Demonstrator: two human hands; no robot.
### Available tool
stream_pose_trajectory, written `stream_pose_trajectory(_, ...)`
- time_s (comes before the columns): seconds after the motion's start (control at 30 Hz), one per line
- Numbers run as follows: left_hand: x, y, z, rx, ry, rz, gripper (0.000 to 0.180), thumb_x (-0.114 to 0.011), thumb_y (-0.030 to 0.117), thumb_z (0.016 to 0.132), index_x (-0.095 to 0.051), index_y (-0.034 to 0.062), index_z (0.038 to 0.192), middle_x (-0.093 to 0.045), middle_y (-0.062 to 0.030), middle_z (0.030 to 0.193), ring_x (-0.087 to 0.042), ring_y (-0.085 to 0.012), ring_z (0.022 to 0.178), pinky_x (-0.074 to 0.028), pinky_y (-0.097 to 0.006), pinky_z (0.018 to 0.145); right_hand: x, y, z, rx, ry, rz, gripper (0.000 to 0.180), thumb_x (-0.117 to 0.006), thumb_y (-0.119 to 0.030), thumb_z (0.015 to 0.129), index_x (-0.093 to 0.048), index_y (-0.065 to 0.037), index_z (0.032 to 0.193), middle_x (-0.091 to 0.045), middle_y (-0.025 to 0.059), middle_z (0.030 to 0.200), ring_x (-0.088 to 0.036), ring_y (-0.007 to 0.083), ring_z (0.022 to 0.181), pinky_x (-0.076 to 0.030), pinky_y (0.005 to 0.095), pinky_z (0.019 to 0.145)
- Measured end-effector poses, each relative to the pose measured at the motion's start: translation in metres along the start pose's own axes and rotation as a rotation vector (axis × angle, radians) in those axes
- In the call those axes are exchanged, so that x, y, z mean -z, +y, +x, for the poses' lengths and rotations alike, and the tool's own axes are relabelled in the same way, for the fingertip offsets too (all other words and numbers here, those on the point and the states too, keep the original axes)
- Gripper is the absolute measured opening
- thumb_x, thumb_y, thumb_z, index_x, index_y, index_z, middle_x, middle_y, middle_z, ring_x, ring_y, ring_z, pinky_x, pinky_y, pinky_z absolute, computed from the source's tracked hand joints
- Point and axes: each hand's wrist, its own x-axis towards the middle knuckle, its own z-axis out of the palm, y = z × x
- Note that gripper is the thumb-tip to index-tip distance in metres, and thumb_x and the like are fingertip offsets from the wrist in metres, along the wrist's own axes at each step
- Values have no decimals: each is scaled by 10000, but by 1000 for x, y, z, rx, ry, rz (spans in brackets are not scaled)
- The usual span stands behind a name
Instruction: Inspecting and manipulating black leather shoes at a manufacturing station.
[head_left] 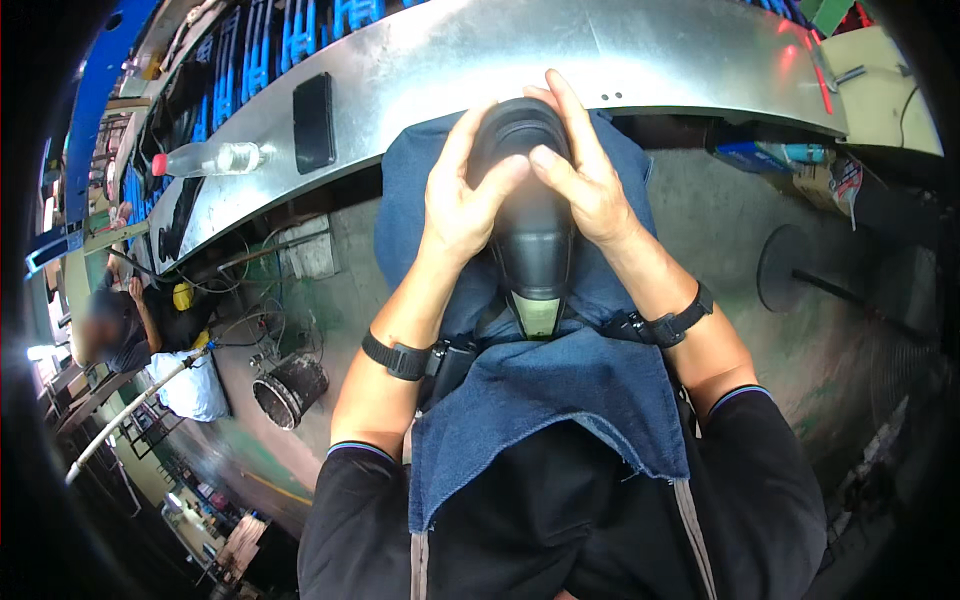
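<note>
A black shoe (pixel 533 235), smooth and glossy with a rounded end pointing away from me, lies over my lap. At its near end a pale green piece (pixel 537 314), perhaps part of a last, shows. My left hand (pixel 465 195) clasps the left flank of the shoe, its thumb on top and its other fingers partly hidden behind the rounded end. Against the right flank my right hand (pixel 588 180) presses, thumb on top and one finger stretched up past the far end. Beneath lies a blue denim apron (pixel 560 385). Each wrist wears a black strap.
A curved metal bench (pixel 400 60) runs ahead, bearing a black phone (pixel 313 122) and a clear bottle (pixel 207 159) with a red cap. Blue racks stand beyond. At left are a black bucket (pixel 290 393), a white sack (pixel 188 386) and another person (pixel 115 320). A round-based stand (pixel 785 270) is at right.
</note>
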Motion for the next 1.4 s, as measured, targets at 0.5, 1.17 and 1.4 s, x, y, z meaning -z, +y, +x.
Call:
stream_pose_trajectory(0.5, -16, -14, -9, -1, 217, 219, 720, -730, 186, 886, -372, -41, 1468, -556, -203, 1352, -548, -282, 1248, -431, -384, 1071, 4, -1, -6, -92, 84, -209, 684, -685, -170, 918, -378, -16, 1509, -471, 157, 1471, -438, 235, 1364, -337, 348, 1143)
stream_pose_trajectory(1.17, -38, 76, -69, 432, 451, -773, 719, -384, 702, 958, -504, 97, 1328, -634, -145, 1202, -627, -318, 1096, -517, -465, 950, 49, -115, -78, 153, 58, -377, 494, -467, -325, 1018, -533, 35, 1350, -578, 209, 1305, -586, 318, 1190, -445, 374, 1018)
stream_pose_trajectory(1.4, -14, 30, -43, -414, -243, 813, 800, -879, 379, 670, -520, -13, 1268, -596, -206, 1224, -568, -397, 1141, -437, -456, 982, 113, -44, -57, 22, 396, -377, 573, -269, -359, 1081, -667, 53, 1102, -701, 161, 1073, -657, 244, 1007, -491, 352, 927)
